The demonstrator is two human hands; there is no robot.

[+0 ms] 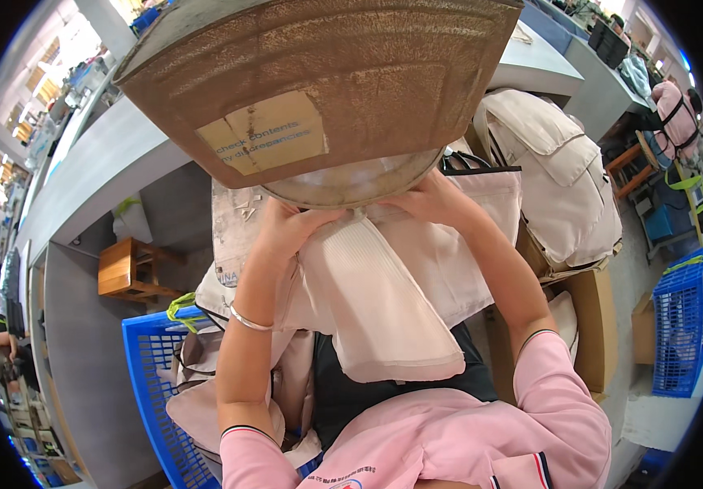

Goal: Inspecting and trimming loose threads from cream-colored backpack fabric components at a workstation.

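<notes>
A beige fabric piece (pixel 376 301) with a ribbed strip hangs over my lap, its far end going under a round, pale-rimmed disc (pixel 360 191). My left hand (pixel 286 232) is closed on the fabric at its left edge, thumb lying across it. On the other side my right hand (pixel 429 202) pinches the same fabric near its top. The rim hides the fingertips of both hands. Above the disc looms a large worn brown panel (pixel 384 90) with a torn pale label, blocking the view beyond. A wider beige cloth (pixel 470 285) spreads beneath the ribbed piece.
At my left stands a blue plastic basket (pixel 152 367) filled with beige fabric parts. Beige backpacks (pixel 547 163) are piled at right, above a cardboard box (pixel 596 326). A wooden stool (pixel 136 269) sits under the grey table (pixel 91 187). Another blue basket (pixel 681 326) is farther right.
</notes>
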